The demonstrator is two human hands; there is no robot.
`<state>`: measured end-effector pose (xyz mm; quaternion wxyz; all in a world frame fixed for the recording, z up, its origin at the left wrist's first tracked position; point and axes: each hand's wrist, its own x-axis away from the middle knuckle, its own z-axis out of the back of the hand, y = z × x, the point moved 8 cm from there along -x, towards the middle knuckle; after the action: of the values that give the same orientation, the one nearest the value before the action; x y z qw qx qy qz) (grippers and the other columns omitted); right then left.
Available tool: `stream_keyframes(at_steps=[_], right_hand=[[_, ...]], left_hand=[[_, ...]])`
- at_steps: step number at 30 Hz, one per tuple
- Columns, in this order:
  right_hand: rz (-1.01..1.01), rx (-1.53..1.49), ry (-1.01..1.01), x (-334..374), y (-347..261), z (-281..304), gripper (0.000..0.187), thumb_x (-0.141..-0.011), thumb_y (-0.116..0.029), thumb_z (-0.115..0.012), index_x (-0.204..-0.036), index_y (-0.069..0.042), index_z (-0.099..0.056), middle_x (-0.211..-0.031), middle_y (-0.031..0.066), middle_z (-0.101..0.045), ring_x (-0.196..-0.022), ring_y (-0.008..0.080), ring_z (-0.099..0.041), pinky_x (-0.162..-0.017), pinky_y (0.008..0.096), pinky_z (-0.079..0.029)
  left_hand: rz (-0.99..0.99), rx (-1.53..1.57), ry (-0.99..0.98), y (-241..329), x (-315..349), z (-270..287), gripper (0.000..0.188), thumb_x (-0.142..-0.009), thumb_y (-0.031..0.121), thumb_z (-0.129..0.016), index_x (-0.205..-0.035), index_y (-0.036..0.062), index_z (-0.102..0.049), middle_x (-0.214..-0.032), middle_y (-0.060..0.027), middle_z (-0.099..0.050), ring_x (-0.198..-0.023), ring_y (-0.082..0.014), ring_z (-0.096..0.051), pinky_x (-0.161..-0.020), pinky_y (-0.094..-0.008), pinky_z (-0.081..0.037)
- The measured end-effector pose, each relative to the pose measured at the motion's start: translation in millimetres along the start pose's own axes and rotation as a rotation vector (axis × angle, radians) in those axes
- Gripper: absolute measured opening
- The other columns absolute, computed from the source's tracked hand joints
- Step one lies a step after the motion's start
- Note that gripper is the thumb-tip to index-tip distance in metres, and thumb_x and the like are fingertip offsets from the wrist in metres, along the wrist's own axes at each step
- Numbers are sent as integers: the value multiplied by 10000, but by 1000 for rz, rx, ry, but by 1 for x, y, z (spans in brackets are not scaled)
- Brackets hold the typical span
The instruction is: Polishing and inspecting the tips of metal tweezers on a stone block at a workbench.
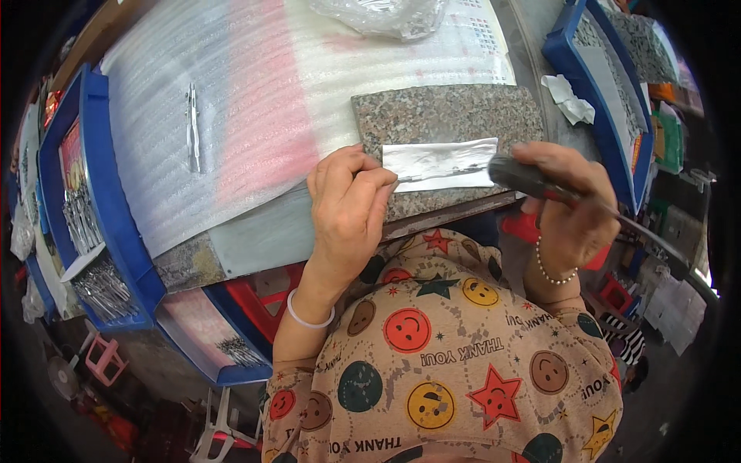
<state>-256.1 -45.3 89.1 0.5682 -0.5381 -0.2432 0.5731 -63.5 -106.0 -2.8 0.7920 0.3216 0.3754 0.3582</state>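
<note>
A white folded paper or cloth strip (440, 153) lies on a speckled granite slab (455, 112). A thin dark metal piece (455, 171) rests along it. My left hand (347, 197) is closed in a pinch on the left end of this thin metal piece, at the strip's edge. My right hand (575, 193) grips what looks like a screwdriver (527, 177), blurred by motion. The dark handle's butt end points at the strip's right end, and the shaft sticks out to the lower right. Whether the handle touches the metal piece I cannot tell.
A slim silvery metal tool (193, 131) lies on the foam-covered table (270, 116). Blue trays of metal pieces stand left (96, 154) and right (567, 50). A clear plastic bag (386, 17) sits at the back, crumpled white paper (569, 100) beside the slab.
</note>
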Motion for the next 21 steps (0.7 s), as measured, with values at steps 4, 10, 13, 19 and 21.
stream_keyframes(at_steps=[4,10,13,19,21], right_hand=[[236,-246,67,-2,-26,0,421,-1002,-352,-371,-1029,-9,-611,-1014,190,-658,-733,207,-658,-499,200,-492],[-49,252,-344,-1,33,-40,278,-961,-239,-512,-953,13,-628,-828,164,-646,-678,282,-646,-618,317,-510],[-196,198,-191,8,35,-20,283,-978,-205,-468,-972,16,-645,-833,141,-655,-637,182,-617,-584,264,-481],[-334,8,-95,37,34,7,482,-1018,-327,-322,-1000,17,-658,-913,84,-667,-671,81,-551,-540,190,-430],[-365,-38,-105,44,38,12,484,-1018,-332,-322,-997,15,-658,-920,86,-669,-689,82,-560,-542,188,-430]], left_hand=[[-13,2,-8,2,-1,-1,130,-744,-32,-674,-854,24,-634,-906,-109,-572,-979,-315,-556,-852,-388,-421],[-7,14,5,2,-1,-1,157,-711,-10,-682,-850,37,-626,-897,-100,-565,-976,-298,-553,-851,-397,-377],[-10,16,8,5,-1,-1,144,-719,-3,-679,-847,37,-626,-897,-101,-567,-978,-302,-553,-851,-399,-381],[-13,-15,-12,5,0,-3,110,-765,-33,-654,-859,15,-621,-897,-120,-564,-966,-321,-554,-880,-400,-432],[-16,-22,-15,6,0,-3,111,-767,-36,-652,-861,13,-619,-905,-122,-564,-969,-322,-553,-880,-400,-435]])
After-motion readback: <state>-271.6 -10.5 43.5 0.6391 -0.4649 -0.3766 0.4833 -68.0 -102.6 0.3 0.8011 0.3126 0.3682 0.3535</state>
